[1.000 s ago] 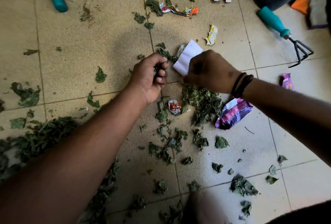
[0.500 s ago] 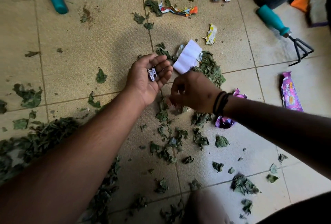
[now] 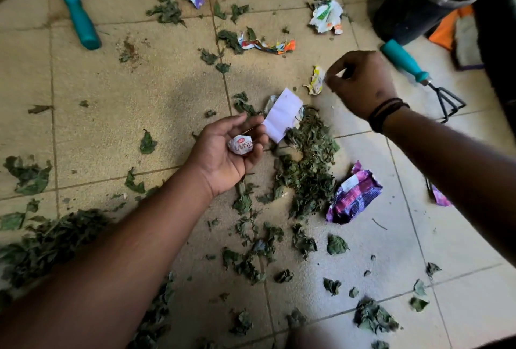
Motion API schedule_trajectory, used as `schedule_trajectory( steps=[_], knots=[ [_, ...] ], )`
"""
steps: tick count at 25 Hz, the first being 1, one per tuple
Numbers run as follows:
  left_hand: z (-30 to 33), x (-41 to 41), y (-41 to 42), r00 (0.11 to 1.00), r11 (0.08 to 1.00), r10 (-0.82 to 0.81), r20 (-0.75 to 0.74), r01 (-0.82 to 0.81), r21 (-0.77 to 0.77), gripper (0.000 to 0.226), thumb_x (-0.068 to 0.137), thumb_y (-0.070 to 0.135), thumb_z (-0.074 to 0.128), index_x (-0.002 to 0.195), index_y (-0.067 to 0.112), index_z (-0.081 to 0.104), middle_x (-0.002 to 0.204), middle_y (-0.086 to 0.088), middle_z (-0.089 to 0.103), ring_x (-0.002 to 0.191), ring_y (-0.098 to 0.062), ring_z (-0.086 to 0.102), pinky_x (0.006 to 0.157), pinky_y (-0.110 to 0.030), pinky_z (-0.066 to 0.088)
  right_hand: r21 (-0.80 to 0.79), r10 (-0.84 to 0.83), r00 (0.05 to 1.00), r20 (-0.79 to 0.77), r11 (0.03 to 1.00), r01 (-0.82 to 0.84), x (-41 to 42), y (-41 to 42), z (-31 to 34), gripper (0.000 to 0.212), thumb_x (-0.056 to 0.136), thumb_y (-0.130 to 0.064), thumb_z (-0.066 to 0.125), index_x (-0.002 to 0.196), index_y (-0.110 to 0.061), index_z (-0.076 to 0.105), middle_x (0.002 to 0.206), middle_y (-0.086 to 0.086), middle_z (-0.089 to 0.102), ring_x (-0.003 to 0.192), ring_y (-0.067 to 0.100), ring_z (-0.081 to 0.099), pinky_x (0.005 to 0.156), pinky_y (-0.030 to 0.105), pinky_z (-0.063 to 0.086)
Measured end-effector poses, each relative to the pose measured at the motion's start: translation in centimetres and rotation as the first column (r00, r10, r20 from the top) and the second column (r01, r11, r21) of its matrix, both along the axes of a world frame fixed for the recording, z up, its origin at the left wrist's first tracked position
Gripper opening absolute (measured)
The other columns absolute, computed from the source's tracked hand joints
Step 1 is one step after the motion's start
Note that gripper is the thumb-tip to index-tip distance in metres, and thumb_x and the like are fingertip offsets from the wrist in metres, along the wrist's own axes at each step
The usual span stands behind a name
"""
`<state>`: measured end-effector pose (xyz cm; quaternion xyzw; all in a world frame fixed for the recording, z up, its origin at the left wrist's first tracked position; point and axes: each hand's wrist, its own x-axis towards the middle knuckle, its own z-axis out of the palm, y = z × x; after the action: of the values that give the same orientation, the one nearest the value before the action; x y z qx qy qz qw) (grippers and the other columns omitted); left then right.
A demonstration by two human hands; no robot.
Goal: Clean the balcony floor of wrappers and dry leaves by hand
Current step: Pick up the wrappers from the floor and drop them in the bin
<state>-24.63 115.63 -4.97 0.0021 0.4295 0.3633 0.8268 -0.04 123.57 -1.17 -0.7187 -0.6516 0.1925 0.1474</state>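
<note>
Now cupped palm-up with a crumpled white sweet wrapper (image 3: 240, 145) newly dropped into it, the left hand (image 3: 227, 153) waits low over the balcony floor (image 3: 111, 102) while the right hand (image 3: 360, 83) has reached out, fingertips closing on a small yellow wrapper (image 3: 315, 80), leaves and wrappers mostly ungathered.

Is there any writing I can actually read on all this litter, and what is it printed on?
"AVISTA", or close to it, in red letters on the crumpled white wrapper lying in the left hand; the first letter is partly folded away.
Green print on the white wrapper near the black pot: too blurred to read.
Purple wrapper, yellow wrapper by the right hand, and colourful twisted wrapper: print unreadable.
White paper: blank.
</note>
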Motion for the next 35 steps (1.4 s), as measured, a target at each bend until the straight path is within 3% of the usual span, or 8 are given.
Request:
schedule_trajectory(
  steps=[3, 7, 12, 17, 24, 29, 32, 35],
  knots=[
    [0.2, 0.2, 0.0, 0.997, 0.997, 0.071, 0.003, -0.071, 0.015, 0.034, 0.091, 0.026, 0.055, 0.098, -0.002, 0.072, 0.094, -0.015, 0.073, 0.083, -0.027, 0.072, 0.073, -0.029, 0.060, -0.093, -0.168, 0.986, 0.009, 0.981, 0.168, 2.6, 1.6, -3.1, 0.031, 0.088, -0.037, 0.074, 0.112, -0.018, 0.069, 0.101, 0.007, 0.071, 0.083, 0.017, 0.060, 0.071, 0.025, 0.041],
    [0.8, 0.2, 0.0, 0.986, 0.986, 0.165, 0.021, -0.165, 0.014, 0.042, 0.099, 0.031, 0.049, 0.110, -0.006, 0.067, 0.105, -0.021, 0.072, 0.096, -0.033, 0.071, 0.082, -0.036, 0.060, -0.165, -0.155, 0.987, -0.044, 0.975, 0.146, 1.0, 1.1, -5.3, 0.057, 0.086, -0.044, 0.076, 0.134, -0.019, 0.057, 0.122, 0.012, 0.067, 0.108, 0.027, 0.063, 0.081, 0.024, 0.040],
    [1.7, -1.2, 1.5, 0.963, 0.962, 0.267, 0.027, -0.268, 0.043, 0.046, 0.098, 0.035, 0.050, 0.114, -0.005, 0.066, 0.110, -0.021, 0.072, 0.100, -0.034, 0.073, 0.089, -0.041, 0.058, -0.184, -0.189, 0.982, -0.015, 0.966, 0.183, 0.4, 0.4, -5.3, 0.044, 0.089, -0.042, 0.072, 0.122, -0.019, 0.057, 0.108, 0.007, 0.063, 0.091, 0.022, 0.055, 0.074, 0.026, 0.038],
    [2.1, -2.2, 2.7, 0.937, 0.936, 0.349, -0.003, -0.348, 0.046, 0.046, 0.099, 0.037, 0.049, 0.114, -0.004, 0.066, 0.108, -0.020, 0.073, 0.096, -0.033, 0.074, 0.090, -0.043, 0.057, -0.138, -0.152, 0.987, -0.061, 0.980, 0.142, 0.1, 0.3, -5.8, 0.003, 0.090, -0.018, 0.064, 0.091, -0.020, 0.062, 0.090, 0.003, 0.064, 0.087, 0.026, 0.062, 0.071, 0.028, 0.043],
    [2.7, -2.1, 3.3, 0.918, 0.918, 0.396, 0.012, -0.396, 0.000, 0.045, 0.100, 0.037, 0.051, 0.111, -0.004, 0.067, 0.104, -0.020, 0.074, 0.091, -0.032, 0.075, 0.088, -0.042, 0.058, -0.157, -0.327, 0.917, -0.230, 0.942, 0.296, 1.9, -2.3, -5.4, 0.012, 0.093, -0.016, 0.064, 0.082, -0.017, 0.069, 0.084, 0.004, 0.069, 0.078, 0.022, 0.062, 0.071, 0.030, 0.048],
    [4.1, -3.7, -0.8, 0.896, 0.889, 0.444, -0.006, -0.441, -0.124, 0.042, 0.100, 0.032, 0.049, 0.107, -0.004, 0.069, 0.106, -0.020, 0.074, 0.093, -0.032, 0.074, 0.085, -0.041, 0.061, -0.488, -0.677, 0.493, -0.546, 0.736, 0.469, 0.9, -8.5, 0.0, 0.032, 0.101, -0.024, 0.060, 0.073, -0.009, 0.056, 0.052, -0.002, 0.039, 0.039, 0.011, 0.031, 0.040, 0.017, 0.023],
    [7.2, -4.7, -5.8, 0.837, 0.809, 0.529, -0.138, -0.547, -0.217, 0.039, 0.100, 0.028, 0.048, 0.104, -0.005, 0.069, 0.105, -0.021, 0.074, 0.090, -0.034, 0.075, 0.087, -0.045, 0.059, -0.698, -0.789, 0.230, -0.570, 0.612, 0.371, -2.0, -13.4, 3.8, 0.038, 0.104, -0.028, 0.053, 0.069, -0.016, 0.046, 0.054, -0.003, 0.033, 0.040, 0.011, 0.026, 0.038, 0.017, 0.019],
    [15.4, -5.0, -8.1, 0.822, 0.774, 0.548, -0.156, -0.569, -0.278, 0.040, 0.100, 0.018, 0.048, 0.082, -0.004, 0.076, 0.090, -0.017, 0.075, 0.078, -0.030, 0.076, 0.080, -0.042, 0.061, -0.882, -0.878, -0.094, -0.469, 0.460, 0.103, -4.3, -14.6, 12.2, 0.031, 0.101, -0.026, 0.049, 0.070, -0.021, 0.043, 0.062, -0.003, 0.038, 0.047, 0.011, 0.036, 0.038, 0.018, 0.028]
  ],
)
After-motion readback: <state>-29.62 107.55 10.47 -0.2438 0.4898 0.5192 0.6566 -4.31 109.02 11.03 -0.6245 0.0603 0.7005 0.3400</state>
